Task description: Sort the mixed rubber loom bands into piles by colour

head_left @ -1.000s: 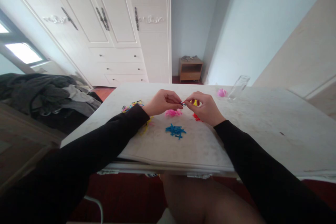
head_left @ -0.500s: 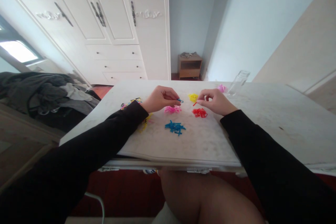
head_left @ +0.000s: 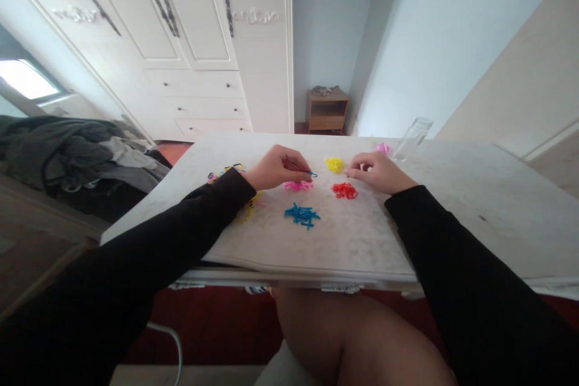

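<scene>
My left hand [head_left: 284, 167] is closed, thumb and forefinger pinching a small blue rubber band [head_left: 313, 174]. Below those fingertips is a pile of pink rubber bands [head_left: 297, 186], partly hidden by the hand. My right hand [head_left: 373, 171] hovers just right of the yellow rubber bands [head_left: 335, 164] and above the red rubber bands [head_left: 344, 190]. Its fingers are curled loosely with a gap, and nothing shows between them. Nearer to me lies a pile of blue rubber bands [head_left: 302, 215]. Mixed-colour rubber bands [head_left: 249, 211] lie partly behind my left wrist.
A clear glass bottle [head_left: 412, 140] stands tilted-looking at the table's back right, beside a pink object [head_left: 383, 148]. The white table [head_left: 452, 217] has its front edge close to my legs. Dark clothes [head_left: 67, 157] are heaped at left; a white wardrobe [head_left: 262, 72] stands behind.
The red rubber band that was in my right fingertips is gone from them, and that hand has shifted slightly right. My left hand keeps its pinch on the blue band.
</scene>
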Demonstrator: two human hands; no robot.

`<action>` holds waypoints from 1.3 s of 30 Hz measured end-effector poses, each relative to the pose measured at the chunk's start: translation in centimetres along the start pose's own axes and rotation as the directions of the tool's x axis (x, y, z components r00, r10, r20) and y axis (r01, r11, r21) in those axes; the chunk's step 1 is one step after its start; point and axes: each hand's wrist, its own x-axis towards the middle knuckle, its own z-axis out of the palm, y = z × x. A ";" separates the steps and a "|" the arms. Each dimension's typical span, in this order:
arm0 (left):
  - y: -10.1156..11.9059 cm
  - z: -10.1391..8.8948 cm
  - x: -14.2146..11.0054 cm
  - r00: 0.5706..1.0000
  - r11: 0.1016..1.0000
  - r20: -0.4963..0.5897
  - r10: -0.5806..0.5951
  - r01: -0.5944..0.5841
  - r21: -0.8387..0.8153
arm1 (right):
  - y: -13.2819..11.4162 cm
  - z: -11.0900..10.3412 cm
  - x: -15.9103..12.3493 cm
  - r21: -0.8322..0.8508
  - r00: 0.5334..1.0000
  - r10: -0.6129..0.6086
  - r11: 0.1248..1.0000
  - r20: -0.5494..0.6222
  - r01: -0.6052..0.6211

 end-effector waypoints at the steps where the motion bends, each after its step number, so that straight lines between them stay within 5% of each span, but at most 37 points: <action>1: 0.0 0.0 0.0 1.000 1.000 0.014 -0.001 0.001 -0.007 | -0.1 0.1 0.0 -0.004 1.000 0.002 1.000 -0.017 -0.002; 11: 0.8 0.1 -0.6 0.987 1.000 0.161 0.023 -0.025 0.013 | 0.0 0.4 -0.1 -0.012 0.998 0.005 1.000 -0.055 -0.006; 19: 1.5 0.0 -1.2 0.922 0.987 0.386 -0.022 -0.041 0.155 | -0.4 0.5 -0.1 -0.025 0.999 -0.008 1.000 -0.052 0.007; 39: 1.5 0.3 -1.5 0.905 0.998 0.423 -0.048 0.022 0.066 | -0.6 0.5 -0.2 -0.017 0.999 0.002 1.000 -0.035 -0.003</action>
